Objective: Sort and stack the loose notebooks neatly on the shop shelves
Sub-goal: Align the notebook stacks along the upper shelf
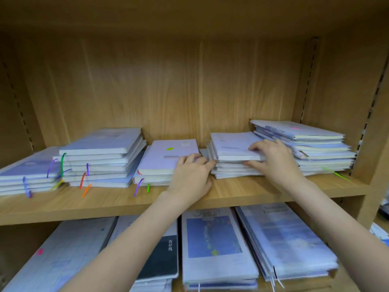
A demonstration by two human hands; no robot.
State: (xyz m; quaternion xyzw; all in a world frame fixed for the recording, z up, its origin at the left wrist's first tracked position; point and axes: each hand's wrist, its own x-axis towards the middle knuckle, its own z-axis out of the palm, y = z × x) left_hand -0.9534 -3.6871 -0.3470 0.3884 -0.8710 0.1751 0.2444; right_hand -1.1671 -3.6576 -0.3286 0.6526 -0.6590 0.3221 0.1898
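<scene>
The shelf (231, 192) carries five piles of pale lilac notebooks, and a lower shelf (294, 288) below the wrists holds larger flat books. Well left of the left hand (190, 175) sit the low far-left pile (27, 171) and a taller pile (101, 159) with coloured ribbons hanging from the front. Just right of the right hand (273, 160), the tallest pile (311, 148) looks fanned and uneven, so it probably still wants squaring.

Between the hands is the working pile (229, 157). The right hand grips its top notebook (233, 145), fingers curled over the cover and thumb under the front edge, apparently to lift or straighten it on the books below. The left hand rests on the short pile (164, 163) beside it, fingers bent over the near right corner, with the thumb reaching across to touch the working pile's edge; that seems meant to steady both piles while the top book is aligned.
</scene>
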